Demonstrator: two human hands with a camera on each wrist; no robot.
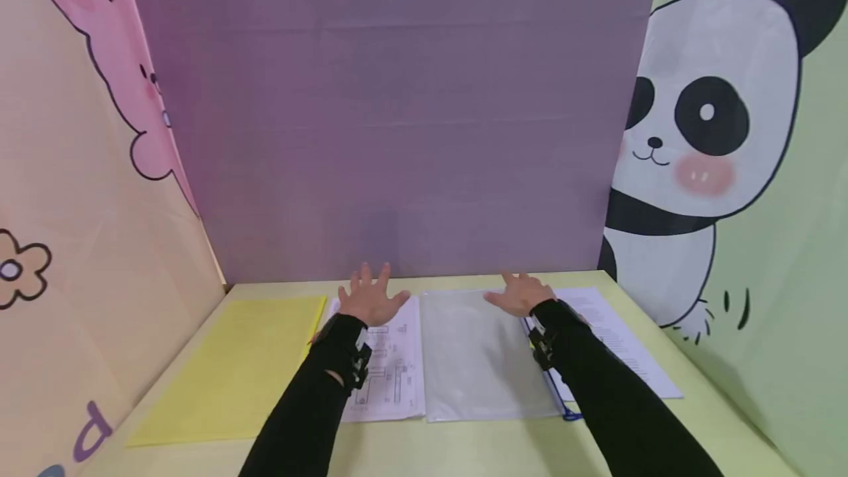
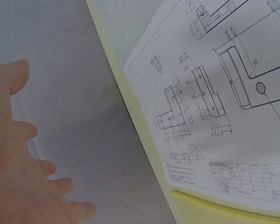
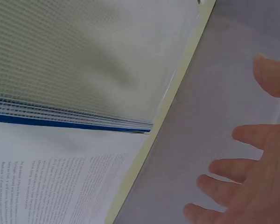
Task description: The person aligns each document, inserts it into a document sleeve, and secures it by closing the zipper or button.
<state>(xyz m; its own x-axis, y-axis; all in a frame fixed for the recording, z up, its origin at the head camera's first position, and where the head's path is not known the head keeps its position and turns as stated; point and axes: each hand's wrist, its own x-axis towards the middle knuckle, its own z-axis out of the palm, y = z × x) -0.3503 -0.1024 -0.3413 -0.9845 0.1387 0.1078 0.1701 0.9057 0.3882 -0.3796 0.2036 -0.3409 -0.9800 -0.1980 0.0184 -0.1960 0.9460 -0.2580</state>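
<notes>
My left hand [image 1: 371, 302] is held out with fingers spread above the far end of a sheet of technical drawings [image 1: 391, 366]. Nothing is in its grasp. The right hand [image 1: 522, 294], likewise spread and holding nothing, hovers over the far right part of a clear mesh zipper pouch [image 1: 477, 359]. Along the pouch's right side runs a blue zipper [image 3: 74, 122], partly hidden by the right arm in the head view. In the left wrist view the drawings [image 2: 196, 107] show bracket-like parts. A page of printed text [image 1: 616, 337] lies under the right forearm.
A yellow folder [image 1: 232, 366] lies at the left of the pale table [image 1: 371, 455]. Behind the table's far edge stands a purple panel [image 1: 411, 131]. Side walls carry a pink cartoon figure [image 1: 112, 43] and a panda [image 1: 722, 94].
</notes>
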